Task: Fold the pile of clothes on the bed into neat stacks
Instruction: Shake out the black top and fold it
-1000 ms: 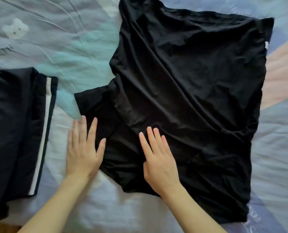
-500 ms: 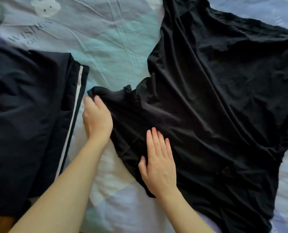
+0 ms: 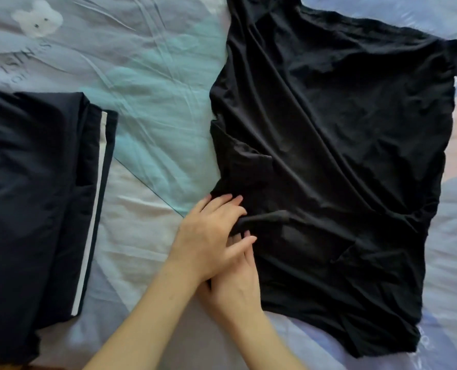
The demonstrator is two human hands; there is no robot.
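Note:
A black T-shirt [image 3: 342, 156] lies spread on the bed, wrinkled, with its left sleeve folded inward over the body. My left hand [image 3: 208, 236] is at the shirt's lower left edge, and a ridge of black cloth runs between its fingers, which pinch it. My right hand [image 3: 235, 287] lies flat on the shirt's edge just below, its fingertips tucked under my left hand. A folded dark garment with a white stripe [image 3: 35, 196] lies at the left.
The bedsheet [image 3: 147, 89] is pale blue and teal with a white bear print [image 3: 37, 20] at the top left. A strip of bare sheet separates the folded garment from the T-shirt. The bed's near edge shows at the bottom left.
My left hand has carried the sleeve from the shirt's far left inward, folding it over the body. It now lies over my right hand, which has stayed on the shirt's edge.

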